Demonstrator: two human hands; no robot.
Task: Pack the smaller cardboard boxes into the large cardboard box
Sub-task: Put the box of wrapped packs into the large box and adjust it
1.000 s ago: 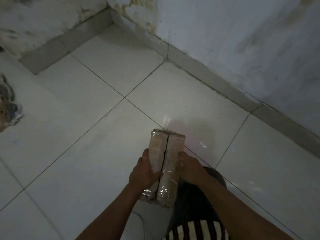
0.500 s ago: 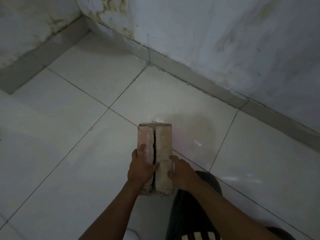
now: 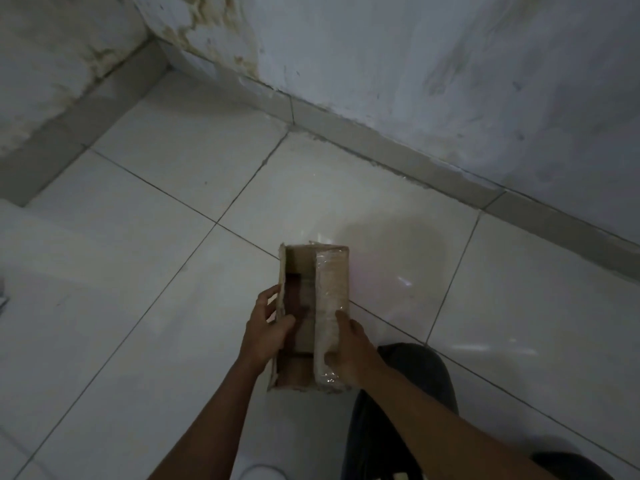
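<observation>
A narrow cardboard box (image 3: 330,289) with tape-covered top flaps stands on the white tiled floor just in front of me. My left hand (image 3: 265,329) grips the left flap (image 3: 282,289) and holds it upright, so the left half of the box is open and its dim inside shows. My right hand (image 3: 348,344) rests on the near end of the right flap, which lies flat and shut. Something dark lies inside the box, too dim to tell what it is.
A stained white wall with a grey skirting strip (image 3: 398,157) runs diagonally behind the box, meeting a second wall at a corner (image 3: 156,46) at the far left. My knee in dark trousers (image 3: 412,368) is right beside the box.
The box's two flaps were shut with both hands pressed on top. The left flap is now lifted open by my left hand. The camera has shifted, and the corner sits differently in view.
</observation>
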